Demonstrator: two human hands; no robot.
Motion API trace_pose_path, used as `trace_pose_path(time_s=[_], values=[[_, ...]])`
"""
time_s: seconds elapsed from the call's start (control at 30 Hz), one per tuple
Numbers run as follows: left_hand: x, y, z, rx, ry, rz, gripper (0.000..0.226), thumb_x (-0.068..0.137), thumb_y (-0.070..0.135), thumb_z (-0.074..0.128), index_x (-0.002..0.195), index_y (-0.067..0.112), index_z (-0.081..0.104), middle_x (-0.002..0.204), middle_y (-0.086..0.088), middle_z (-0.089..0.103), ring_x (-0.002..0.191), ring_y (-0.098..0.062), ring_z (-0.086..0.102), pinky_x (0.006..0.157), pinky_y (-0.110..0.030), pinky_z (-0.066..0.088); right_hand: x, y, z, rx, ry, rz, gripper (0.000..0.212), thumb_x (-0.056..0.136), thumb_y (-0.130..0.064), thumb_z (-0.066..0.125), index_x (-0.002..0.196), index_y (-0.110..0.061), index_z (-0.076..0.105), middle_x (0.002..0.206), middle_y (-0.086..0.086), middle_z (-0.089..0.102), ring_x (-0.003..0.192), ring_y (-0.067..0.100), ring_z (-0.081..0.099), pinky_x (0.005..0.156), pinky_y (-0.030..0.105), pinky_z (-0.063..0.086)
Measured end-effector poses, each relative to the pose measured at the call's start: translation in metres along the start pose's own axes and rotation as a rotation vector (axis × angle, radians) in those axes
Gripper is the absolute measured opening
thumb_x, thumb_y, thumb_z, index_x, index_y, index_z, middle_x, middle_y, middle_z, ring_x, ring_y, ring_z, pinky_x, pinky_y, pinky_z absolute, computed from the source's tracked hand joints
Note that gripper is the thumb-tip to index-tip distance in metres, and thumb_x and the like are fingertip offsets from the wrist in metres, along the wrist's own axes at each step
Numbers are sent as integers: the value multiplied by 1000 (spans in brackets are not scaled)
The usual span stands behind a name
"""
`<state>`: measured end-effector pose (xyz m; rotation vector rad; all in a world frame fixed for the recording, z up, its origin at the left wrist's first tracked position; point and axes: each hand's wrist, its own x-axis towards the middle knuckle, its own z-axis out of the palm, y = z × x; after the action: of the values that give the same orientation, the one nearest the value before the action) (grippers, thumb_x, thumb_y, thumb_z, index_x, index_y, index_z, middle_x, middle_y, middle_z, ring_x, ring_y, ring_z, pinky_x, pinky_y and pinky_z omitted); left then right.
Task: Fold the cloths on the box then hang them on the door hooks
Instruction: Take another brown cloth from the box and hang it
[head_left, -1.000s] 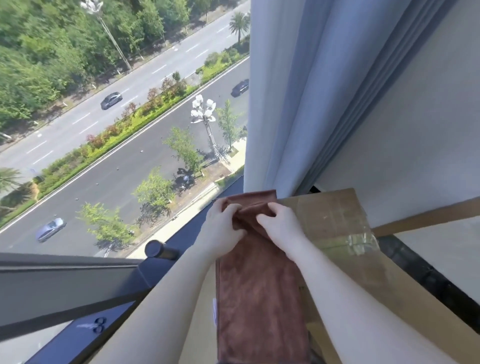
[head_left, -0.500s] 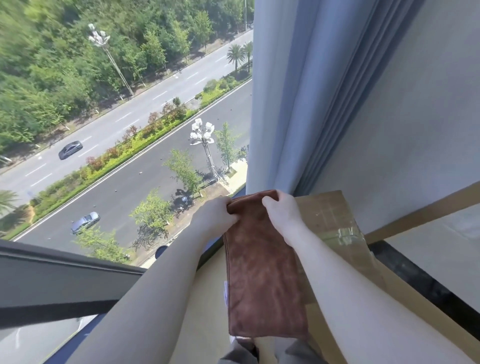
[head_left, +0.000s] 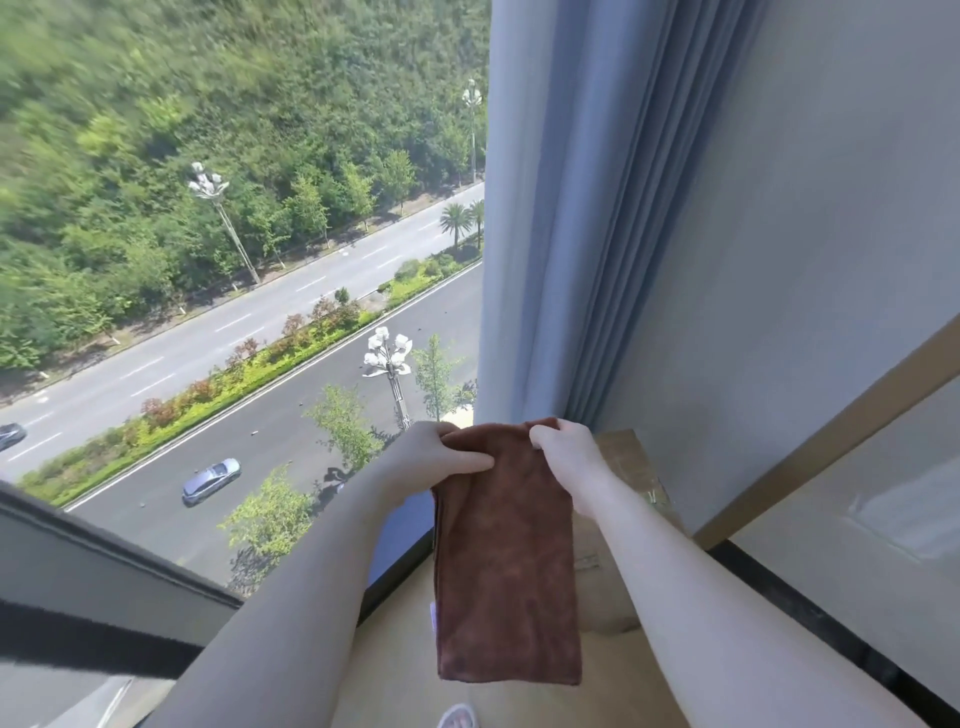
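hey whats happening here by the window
A person is holding up a folded brown cloth by its top edge, the left hand pinching one corner and the right hand the other. The cloth hangs down in a long strip, in front of a cardboard box that sits beside the blue curtain. No door hooks are in view, so the hanging is not done yet.

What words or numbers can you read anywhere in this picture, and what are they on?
None can be read.
The brown cloth, held up by the left hand and right hand, has a small white tag at its edge: too small to read.
The cardboard box shows tape but no readable print.
The cars on the road are too far away for any plates.
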<state>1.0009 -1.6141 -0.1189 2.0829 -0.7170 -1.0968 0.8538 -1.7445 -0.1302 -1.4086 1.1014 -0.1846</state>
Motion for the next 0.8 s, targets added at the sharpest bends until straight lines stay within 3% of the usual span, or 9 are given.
trace_pose_path(time_s=[0.07, 0.23, 0.43, 0.53, 0.8], values=[[-13, 11, 5, -4, 15, -10, 25, 80, 40, 83, 97, 22, 77, 85, 7, 78, 72, -4, 74, 59, -18, 55, -11, -2, -10, 14, -38, -3, 19, 88, -12, 49, 72, -17, 57, 61, -2, 51, 54, 18, 46, 52, 24, 37], [-50, 30, 17, 6, 65, -17, 24, 80, 43, 82, 96, 25, 80, 84, 7, 80, 76, -9, 76, 72, -25, 60, -38, -8, -38, 2, -105, -63, 19, 87, -12, 50, 69, -18, 55, 65, 1, 53, 58, 19, 48, 54, 25, 37], [-108, 33, 30, -139, 90, 18, 31, 79, 40, 84, 100, 17, 79, 97, -6, 80, 91, -26, 77, 94, -47, 59, -68, -13, -48, 26, -225, -126, 11, 79, -16, 51, 82, -16, 62, 70, 6, 56, 62, 22, 52, 59, 26, 41], [-141, 30, 34, -190, 140, 19, 24, 84, 36, 83, 99, 18, 79, 99, -7, 79, 93, -27, 77, 94, -48, 60, -81, -15, -43, -7, -304, -138, 25, 66, -23, 52, 87, -19, 65, 75, 8, 57, 69, 25, 55, 65, 32, 44], [-231, 7, 25, -273, 369, 34, 23, 86, 35, 81, 106, 28, 74, 104, -4, 78, 91, -22, 77, 86, -44, 63, -134, -30, -6, -101, -421, -212, 11, 69, -19, 55, 79, -18, 60, 77, 11, 55, 71, 25, 51, 67, 33, 39]])
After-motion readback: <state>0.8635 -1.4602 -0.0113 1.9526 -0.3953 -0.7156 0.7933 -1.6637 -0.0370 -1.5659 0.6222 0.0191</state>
